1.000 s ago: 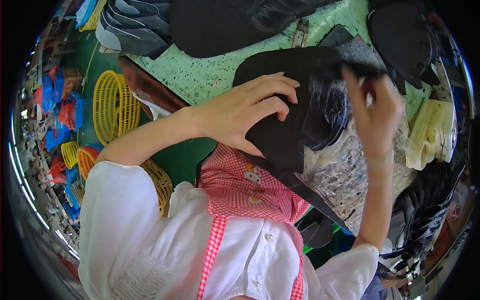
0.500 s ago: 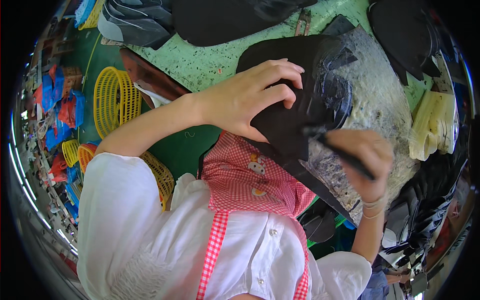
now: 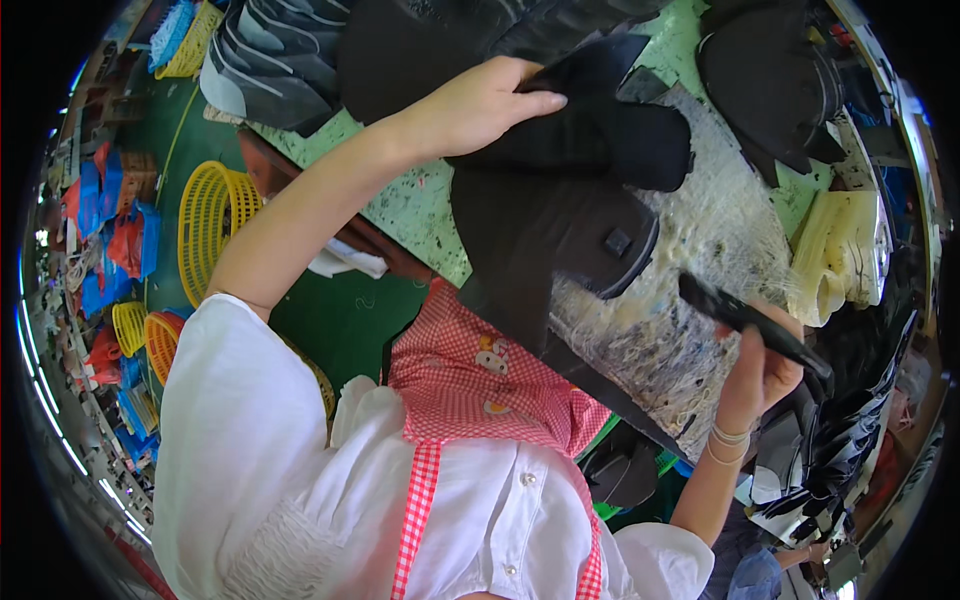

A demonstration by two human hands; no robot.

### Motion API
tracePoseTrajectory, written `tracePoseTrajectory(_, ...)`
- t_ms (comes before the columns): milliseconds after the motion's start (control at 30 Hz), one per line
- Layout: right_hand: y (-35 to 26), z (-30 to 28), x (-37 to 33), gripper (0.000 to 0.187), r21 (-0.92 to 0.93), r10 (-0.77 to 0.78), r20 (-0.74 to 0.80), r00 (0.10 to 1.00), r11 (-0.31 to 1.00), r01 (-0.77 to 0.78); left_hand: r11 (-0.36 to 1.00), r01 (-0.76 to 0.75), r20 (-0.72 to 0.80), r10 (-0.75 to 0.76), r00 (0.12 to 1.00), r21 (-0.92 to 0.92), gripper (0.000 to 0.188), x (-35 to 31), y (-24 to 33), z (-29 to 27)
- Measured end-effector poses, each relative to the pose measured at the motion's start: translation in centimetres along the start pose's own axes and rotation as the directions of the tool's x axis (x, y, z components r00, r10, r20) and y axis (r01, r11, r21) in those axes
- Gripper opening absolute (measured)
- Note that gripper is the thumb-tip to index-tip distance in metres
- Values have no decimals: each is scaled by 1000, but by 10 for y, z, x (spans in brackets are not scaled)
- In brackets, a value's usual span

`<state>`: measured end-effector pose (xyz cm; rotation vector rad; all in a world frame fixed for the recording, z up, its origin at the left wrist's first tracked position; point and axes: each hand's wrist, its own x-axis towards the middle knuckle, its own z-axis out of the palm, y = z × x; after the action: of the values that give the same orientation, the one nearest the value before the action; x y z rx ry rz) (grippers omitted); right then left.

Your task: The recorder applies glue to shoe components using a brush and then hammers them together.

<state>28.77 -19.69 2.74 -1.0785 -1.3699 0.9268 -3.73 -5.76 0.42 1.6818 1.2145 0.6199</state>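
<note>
My left hand [image 3: 480,105] pinches the edge of a black sheet piece [image 3: 595,75], which is raised and bent above other black pieces. Beneath it a dark cut piece [image 3: 530,225] lies on the board [image 3: 725,225], a small dark square on its surface. The board is pale and crusted with dried residue. My right hand [image 3: 765,365] is closed around a long black brush [image 3: 740,315], held over the board's right part, apart from the pieces. The brush's bristles cannot be made out clearly.
Stacked black pieces [image 3: 280,60] lie at the far left of the green table [image 3: 410,205], more black pieces [image 3: 765,85] at the far right. A yellowish container [image 3: 835,255] stands right of the board. Yellow baskets [image 3: 190,235] sit on the floor to the left.
My left hand has moved up and away from the flat pieces, lifting a black sheet piece. My right hand has drawn the brush back, away from the pieces.
</note>
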Motion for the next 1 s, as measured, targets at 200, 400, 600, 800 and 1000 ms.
tracePoseTrajectory(200,5,46,70,27,-591,-352,278,894,671,448,991,89,84,-81,993,-102,45,8,-5,-5)
tracePoseTrajectory(400,29,7,16,23,-405,-21,114,993,912,66,976,101,92,-85,992,-195,49,11,-8,-6)
tracePoseTrajectory(600,17,-110,4,19,-545,-146,-399,905,832,-106,921,-113,-328,-16,945,-372,45,-58,11,-28)
tracePoseTrajectory(800,41,-172,19,16,-698,-36,-403,915,659,-281,794,-74,-536,472,700,603,37,-79,-2,-42)
tracePoseTrajectory(1000,10,-75,3,21,-495,-12,-513,858,821,-284,707,-264,-227,518,825,656,75,-57,-34,7)
